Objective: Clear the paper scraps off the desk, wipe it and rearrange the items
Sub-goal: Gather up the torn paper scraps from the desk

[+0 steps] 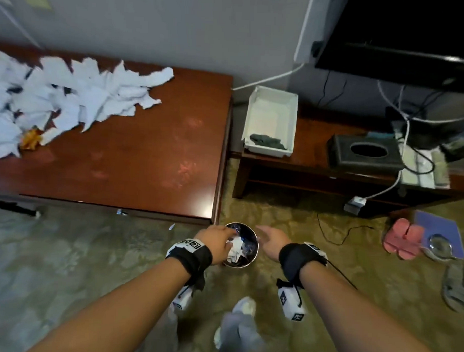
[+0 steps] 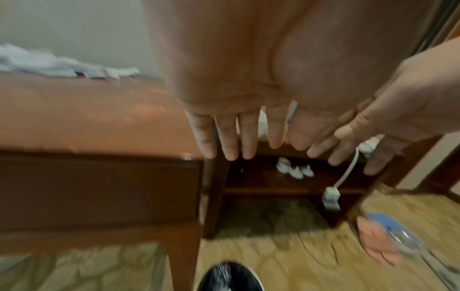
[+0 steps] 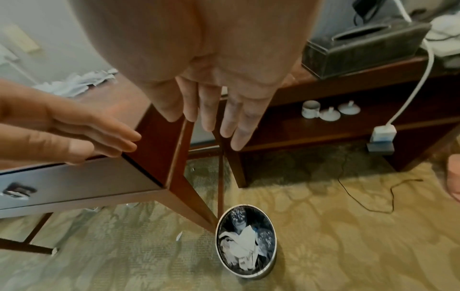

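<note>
Paper scraps [image 1: 65,96]: a large heap of torn white pieces on the far-left part of the worktop [image 1: 147,159], running along the back edge toward its middle; not yet cleared. Orange crumpled piece [image 1: 31,140]: at the heap's near edge, touching the white scraps; what it is made of cannot be told. Worktop, right half: bare reddish wood with pale smears, so wiping looks yet to be done. Stray scrap [image 1: 171,227]: on the carpet [image 1: 91,250] just below the worktop's front edge, near the right corner; probably a spill. Left hand [image 1: 218,242]: over the left rim of the waste bin, fingers straight and spread, holding nothing. Waste bin [image 1: 246,264]: round, dark inside, on the carpet at the foot of the worktop's front-right leg, apparently put there to keep each carry short; white scraps [image 1: 236,249] lie in it. Right hand [image 1: 272,240]: just right of the bin, palm turned inward, fingers straight, empty; the pair's posture suits letting paper fall into the bin. White tray [image 1: 267,114]: at the left end of the low side table [image 1: 313,141], holding a dark green cloth [image 1: 267,143], presumably the wiper, kept aside until the paper is gone. Tissue box [image 1: 365,156]: right of the tray, apart from it. Stage judged: clearing, most of the heap remaining.
</note>
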